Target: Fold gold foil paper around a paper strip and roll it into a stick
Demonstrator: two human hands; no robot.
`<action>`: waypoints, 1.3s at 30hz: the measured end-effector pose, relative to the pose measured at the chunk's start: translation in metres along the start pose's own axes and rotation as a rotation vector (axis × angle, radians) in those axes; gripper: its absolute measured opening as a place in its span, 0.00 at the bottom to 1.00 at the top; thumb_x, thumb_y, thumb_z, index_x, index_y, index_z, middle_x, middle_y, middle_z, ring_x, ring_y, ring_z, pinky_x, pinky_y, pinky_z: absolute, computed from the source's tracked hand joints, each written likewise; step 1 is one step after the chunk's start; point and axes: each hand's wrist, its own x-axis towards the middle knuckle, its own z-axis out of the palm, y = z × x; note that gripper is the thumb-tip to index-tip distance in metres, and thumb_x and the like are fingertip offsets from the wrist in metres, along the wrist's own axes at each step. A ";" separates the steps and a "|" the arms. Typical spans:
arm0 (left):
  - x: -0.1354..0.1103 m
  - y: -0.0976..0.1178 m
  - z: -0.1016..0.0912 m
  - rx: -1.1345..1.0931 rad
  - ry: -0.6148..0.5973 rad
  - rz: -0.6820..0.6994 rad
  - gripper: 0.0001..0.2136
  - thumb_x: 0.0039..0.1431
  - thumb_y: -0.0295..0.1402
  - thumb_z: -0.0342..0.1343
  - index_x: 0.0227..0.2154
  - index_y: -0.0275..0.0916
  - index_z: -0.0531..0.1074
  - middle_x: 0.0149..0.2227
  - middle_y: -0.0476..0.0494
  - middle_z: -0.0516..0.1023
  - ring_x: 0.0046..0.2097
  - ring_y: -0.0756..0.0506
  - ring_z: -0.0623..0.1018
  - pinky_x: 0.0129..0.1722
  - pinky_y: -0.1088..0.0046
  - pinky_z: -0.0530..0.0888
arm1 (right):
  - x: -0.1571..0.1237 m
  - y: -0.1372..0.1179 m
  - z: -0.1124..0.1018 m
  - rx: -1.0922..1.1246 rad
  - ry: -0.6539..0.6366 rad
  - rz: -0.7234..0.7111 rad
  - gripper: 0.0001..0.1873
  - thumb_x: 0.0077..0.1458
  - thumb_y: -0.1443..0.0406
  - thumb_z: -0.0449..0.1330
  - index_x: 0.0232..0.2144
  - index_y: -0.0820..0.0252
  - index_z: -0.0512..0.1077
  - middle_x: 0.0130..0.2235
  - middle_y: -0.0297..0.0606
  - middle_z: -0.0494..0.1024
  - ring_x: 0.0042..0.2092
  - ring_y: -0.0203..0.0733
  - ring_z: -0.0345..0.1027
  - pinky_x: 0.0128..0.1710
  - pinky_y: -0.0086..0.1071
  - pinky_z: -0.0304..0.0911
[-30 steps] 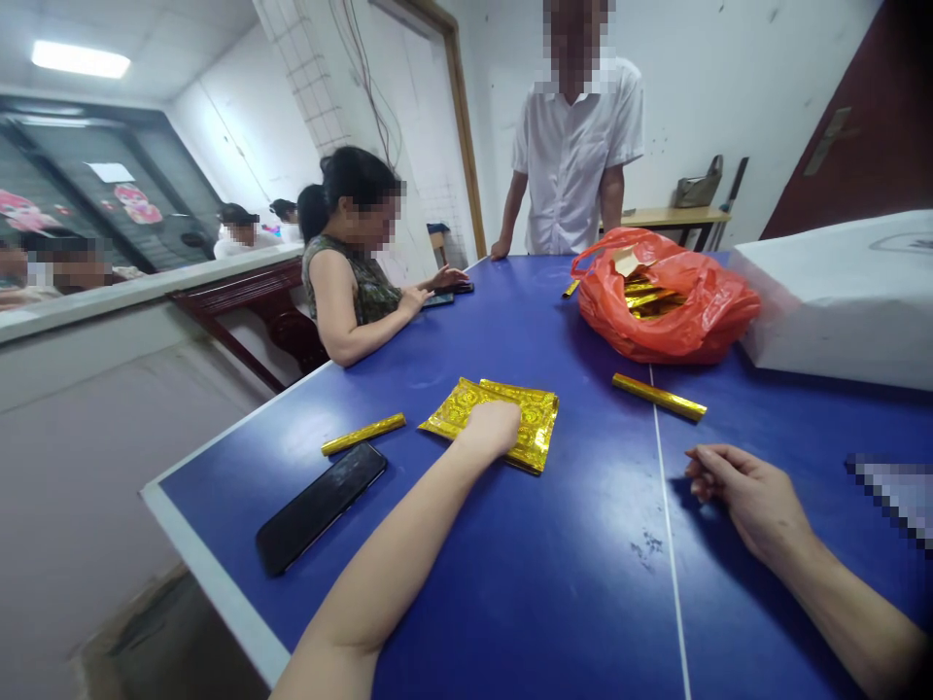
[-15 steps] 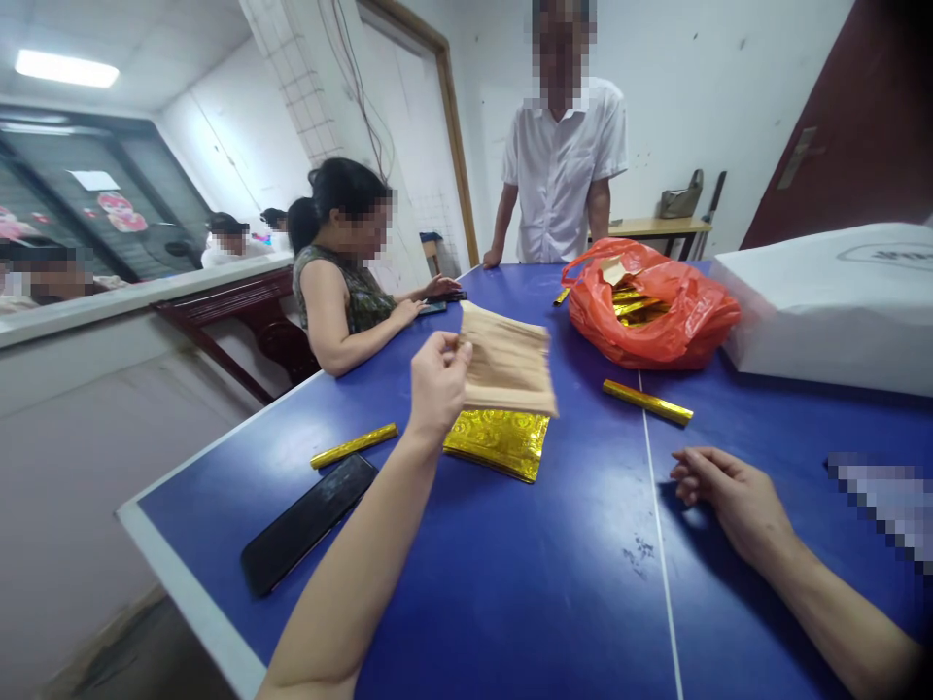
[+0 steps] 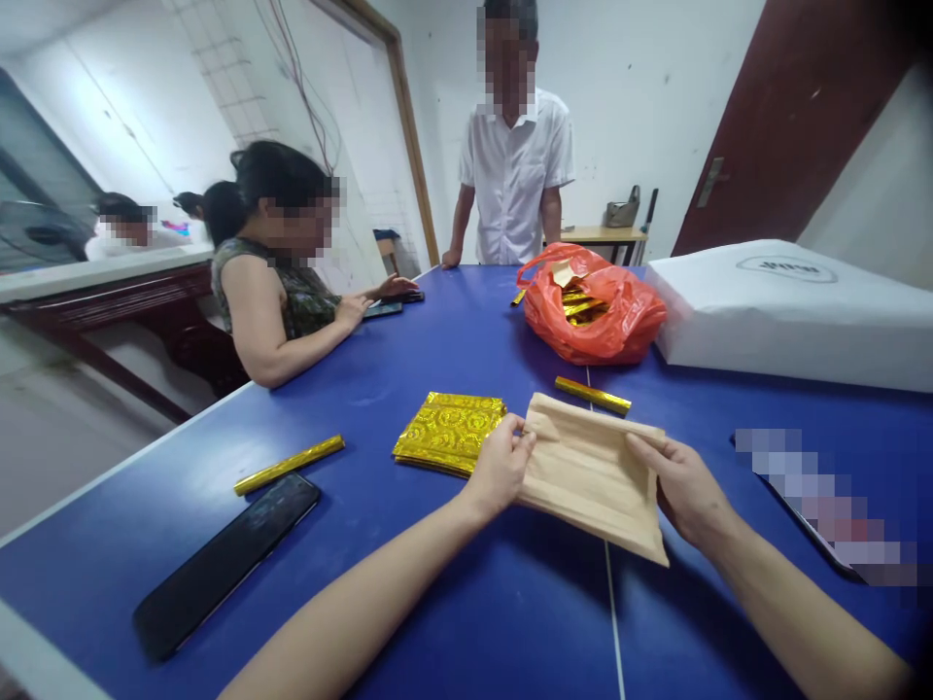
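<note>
A sheet of tan paper (image 3: pixel 590 476), creased and curled along its long edges, is held above the table between both hands. My left hand (image 3: pixel 500 462) pinches its left edge, and my right hand (image 3: pixel 689 486) grips the right edge with the thumb on top. Just left of my left hand lies a stack of gold foil paper (image 3: pixel 448 431) with an embossed pattern. One gold foil roll (image 3: pixel 290 465) rests farther left, and another gold roll (image 3: pixel 593 395) lies beyond the tan sheet.
A red plastic bag (image 3: pixel 590 326) holding gold pieces stands on the blue table (image 3: pixel 350 583), beside a big white package (image 3: pixel 773 331). A black phone (image 3: pixel 229 564) lies at left, another phone (image 3: pixel 823 515) at right. One person (image 3: pixel 281 282) sits left; another (image 3: pixel 514 185) stands across.
My left hand has brought the tan paper right and nearer, off the gold stack. My right hand, empty before, now grips its right edge. The view has turned to the right.
</note>
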 end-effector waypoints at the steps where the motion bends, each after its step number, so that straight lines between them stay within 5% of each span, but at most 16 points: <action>1: -0.002 0.000 0.002 0.038 -0.009 0.009 0.04 0.56 0.32 0.46 0.27 0.38 0.60 0.18 0.55 0.60 0.20 0.52 0.61 0.21 0.78 0.56 | 0.001 0.001 0.000 0.021 0.027 0.021 0.16 0.40 0.57 0.65 0.32 0.59 0.73 0.28 0.37 0.78 0.30 0.45 0.72 0.34 0.38 0.66; 7: -0.010 0.003 0.009 0.258 -0.103 -0.003 0.03 0.55 0.30 0.49 0.33 0.37 0.62 0.26 0.49 0.70 0.29 0.48 0.71 0.28 0.76 0.64 | 0.011 0.012 -0.009 -0.038 0.141 -0.037 0.15 0.38 0.56 0.64 0.29 0.58 0.70 0.24 0.34 0.77 0.26 0.41 0.71 0.28 0.34 0.66; 11: -0.012 0.011 0.003 0.615 -0.166 -0.071 0.17 0.53 0.34 0.54 0.45 0.33 0.62 0.33 0.40 0.74 0.34 0.42 0.74 0.32 0.69 0.68 | 0.018 0.021 -0.018 -0.162 0.106 -0.034 0.15 0.39 0.56 0.63 0.29 0.59 0.71 0.24 0.35 0.77 0.25 0.40 0.70 0.26 0.33 0.65; 13: -0.015 0.015 0.002 0.819 -0.052 0.026 0.24 0.54 0.36 0.54 0.51 0.31 0.57 0.40 0.34 0.72 0.39 0.38 0.73 0.36 0.64 0.69 | 0.020 0.023 -0.021 -0.253 0.071 -0.028 0.15 0.40 0.56 0.63 0.28 0.60 0.72 0.24 0.35 0.77 0.24 0.40 0.69 0.25 0.32 0.64; 15: -0.020 0.016 0.007 0.883 -0.028 0.229 0.20 0.58 0.33 0.48 0.53 0.34 0.57 0.46 0.34 0.70 0.45 0.39 0.71 0.40 0.64 0.69 | 0.021 0.024 -0.022 -0.351 0.035 -0.040 0.14 0.41 0.56 0.62 0.27 0.61 0.72 0.24 0.36 0.77 0.24 0.39 0.69 0.25 0.32 0.63; 18: -0.028 0.008 0.022 0.816 -0.312 0.535 0.14 0.60 0.28 0.41 0.47 0.37 0.64 0.50 0.39 0.68 0.51 0.44 0.68 0.47 0.69 0.67 | 0.022 0.024 -0.022 -0.498 -0.010 -0.094 0.13 0.43 0.56 0.59 0.26 0.61 0.73 0.25 0.36 0.77 0.26 0.39 0.69 0.26 0.31 0.64; 20: -0.031 -0.001 0.034 0.816 -0.467 0.623 0.15 0.60 0.30 0.42 0.49 0.35 0.63 0.54 0.38 0.64 0.56 0.44 0.62 0.54 0.67 0.61 | 0.022 0.024 -0.021 -0.597 -0.025 -0.142 0.12 0.43 0.57 0.58 0.25 0.60 0.73 0.26 0.36 0.77 0.28 0.41 0.69 0.29 0.33 0.64; 23: -0.033 -0.012 0.042 0.887 -0.537 0.578 0.20 0.62 0.33 0.42 0.54 0.29 0.57 0.57 0.34 0.59 0.60 0.41 0.55 0.58 0.63 0.54 | 0.018 0.024 -0.019 -0.742 0.034 -0.230 0.12 0.44 0.60 0.55 0.28 0.61 0.73 0.30 0.40 0.77 0.34 0.46 0.70 0.37 0.40 0.64; 27: -0.034 -0.012 0.038 0.905 -0.573 0.550 0.30 0.60 0.47 0.39 0.58 0.28 0.50 0.60 0.31 0.51 0.62 0.37 0.47 0.58 0.59 0.50 | 0.002 0.027 -0.006 -0.890 0.181 -0.441 0.19 0.48 0.63 0.53 0.43 0.61 0.69 0.50 0.47 0.69 0.53 0.52 0.59 0.53 0.49 0.51; 29: -0.036 -0.010 0.036 0.897 -0.562 0.569 0.36 0.57 0.53 0.39 0.58 0.27 0.48 0.61 0.28 0.48 0.62 0.35 0.46 0.58 0.57 0.49 | -0.007 0.033 0.006 -1.105 0.022 -0.725 0.16 0.50 0.66 0.51 0.41 0.61 0.70 0.52 0.47 0.68 0.55 0.49 0.57 0.54 0.47 0.52; 31: -0.036 -0.008 0.037 0.885 -0.575 0.621 0.36 0.55 0.55 0.41 0.58 0.28 0.52 0.60 0.29 0.52 0.61 0.35 0.48 0.58 0.56 0.49 | -0.014 0.043 0.017 -1.229 -0.103 -0.819 0.17 0.53 0.68 0.47 0.42 0.61 0.70 0.51 0.45 0.69 0.54 0.45 0.59 0.54 0.44 0.55; 35: -0.037 -0.008 0.039 0.877 -0.624 0.689 0.35 0.53 0.53 0.46 0.56 0.32 0.56 0.58 0.31 0.56 0.61 0.34 0.49 0.58 0.54 0.46 | -0.019 0.062 0.025 -1.349 -0.261 -0.716 0.22 0.56 0.67 0.43 0.52 0.63 0.63 0.55 0.45 0.65 0.56 0.43 0.56 0.54 0.44 0.55; 39: -0.039 -0.003 0.035 0.843 -0.604 0.622 0.43 0.50 0.58 0.46 0.61 0.35 0.40 0.62 0.30 0.43 0.62 0.32 0.44 0.57 0.52 0.47 | -0.018 0.067 0.015 -1.500 -0.288 -0.554 0.28 0.59 0.58 0.42 0.59 0.61 0.52 0.61 0.43 0.52 0.61 0.45 0.43 0.58 0.47 0.46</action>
